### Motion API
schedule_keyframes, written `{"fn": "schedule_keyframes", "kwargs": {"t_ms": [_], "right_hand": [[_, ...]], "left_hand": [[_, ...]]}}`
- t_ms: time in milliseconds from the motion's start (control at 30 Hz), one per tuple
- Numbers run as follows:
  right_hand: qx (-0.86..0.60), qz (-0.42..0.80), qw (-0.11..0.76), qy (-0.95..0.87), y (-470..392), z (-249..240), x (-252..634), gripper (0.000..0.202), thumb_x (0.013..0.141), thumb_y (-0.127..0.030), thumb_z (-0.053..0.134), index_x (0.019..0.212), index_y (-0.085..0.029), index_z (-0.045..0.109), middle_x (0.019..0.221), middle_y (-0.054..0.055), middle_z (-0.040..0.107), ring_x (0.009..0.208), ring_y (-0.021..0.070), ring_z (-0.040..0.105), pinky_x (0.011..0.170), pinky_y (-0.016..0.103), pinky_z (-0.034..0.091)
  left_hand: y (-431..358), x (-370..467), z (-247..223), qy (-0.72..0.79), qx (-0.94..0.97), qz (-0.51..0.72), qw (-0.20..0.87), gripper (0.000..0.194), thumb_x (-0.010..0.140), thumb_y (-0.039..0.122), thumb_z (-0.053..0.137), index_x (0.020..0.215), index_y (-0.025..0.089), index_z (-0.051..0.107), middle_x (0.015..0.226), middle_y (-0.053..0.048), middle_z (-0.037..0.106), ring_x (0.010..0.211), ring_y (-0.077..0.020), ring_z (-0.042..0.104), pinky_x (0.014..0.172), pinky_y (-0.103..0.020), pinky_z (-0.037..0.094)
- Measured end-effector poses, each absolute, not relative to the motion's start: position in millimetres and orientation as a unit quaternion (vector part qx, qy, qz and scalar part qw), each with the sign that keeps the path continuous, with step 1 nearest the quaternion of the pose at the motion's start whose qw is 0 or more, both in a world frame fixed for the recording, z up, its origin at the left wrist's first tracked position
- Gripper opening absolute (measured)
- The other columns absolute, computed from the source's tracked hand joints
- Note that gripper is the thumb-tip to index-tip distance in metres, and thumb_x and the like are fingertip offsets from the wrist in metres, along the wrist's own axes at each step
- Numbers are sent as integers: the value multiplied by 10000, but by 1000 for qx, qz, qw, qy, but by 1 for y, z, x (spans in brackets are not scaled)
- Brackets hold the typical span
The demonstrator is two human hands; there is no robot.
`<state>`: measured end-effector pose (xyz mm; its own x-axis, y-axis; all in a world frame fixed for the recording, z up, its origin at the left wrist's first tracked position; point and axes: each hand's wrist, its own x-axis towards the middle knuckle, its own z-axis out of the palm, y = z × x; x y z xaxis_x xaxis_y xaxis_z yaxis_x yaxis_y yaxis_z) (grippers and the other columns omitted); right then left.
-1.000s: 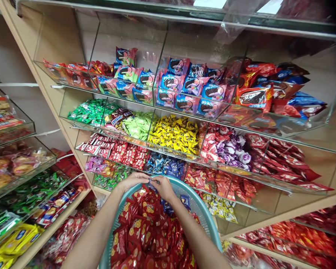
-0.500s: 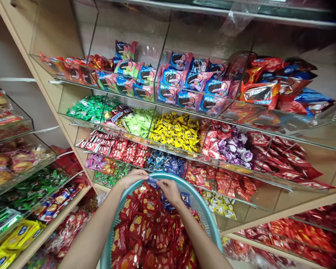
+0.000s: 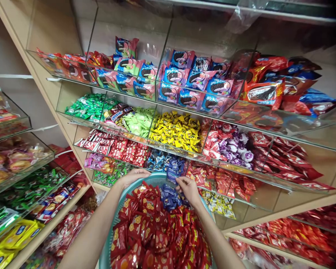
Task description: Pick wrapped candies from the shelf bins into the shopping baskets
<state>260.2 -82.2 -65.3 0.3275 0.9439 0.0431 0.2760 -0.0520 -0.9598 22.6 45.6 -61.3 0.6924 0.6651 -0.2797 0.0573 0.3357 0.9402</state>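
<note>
A teal plastic basket (image 3: 112, 224) is filled with red candy packets (image 3: 145, 224), with a small heap of blue packets (image 3: 170, 197) near its far rim. My left hand (image 3: 134, 177) is closed on the basket's far left rim. Just beyond the rim, my right hand (image 3: 187, 186) pinches a blue packet (image 3: 171, 176) beside the compartment of blue packets (image 3: 177, 164) on the low shelf.
Glass-fronted shelves rise ahead with yellow candies (image 3: 176, 131), purple candies (image 3: 235, 146) and blue cookie packs (image 3: 175, 74). More stocked shelves stand at the left, with yellow packs (image 3: 19, 237), and at the lower right. The shelf edges (image 3: 235, 166) overhang beyond the basket.
My right hand has moved right from beside my left hand to the basket's far rim, uncovering the blue heap. My left hand stays at the rim.
</note>
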Motion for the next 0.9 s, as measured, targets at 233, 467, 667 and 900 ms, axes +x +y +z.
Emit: {"fn": "schedule_keyframes", "kwargs": {"t_ms": [233,467,667,900], "right_hand": [[-649,180,418,-609,-109,-66,266,272,799,-378,470,831,-184,658,868,85,658,804,210,600,761,345,461],[-660,76,238,-708,-128,-78,273,364,759,-112,409,1044,-239,597,1171,63,536,1059,206,488,910,359,385],[-667,45,207,-715,-118,-67,269,326,771,-112,392,988,-213,613,1115,76,547,1026,209,483,886,327,385],[-726,4,199,-658,-47,-34,261,225,814,-228,404,935,-195,591,941,81,603,866,190,558,727,291,417]], "left_hand": [[45,22,-62,334,556,205,733,348,599,356,703,871,146,653,818,-52,668,676,-133,594,654,-219,460],[48,22,-64,332,566,207,726,362,584,371,709,871,157,658,829,-49,671,698,-137,599,669,-219,456],[48,22,-66,333,568,209,723,344,595,374,701,861,160,664,834,-48,671,699,-132,599,672,-209,455],[48,22,-67,329,557,210,733,339,609,355,696,873,146,659,868,-66,666,739,-141,601,706,-221,459]]}}
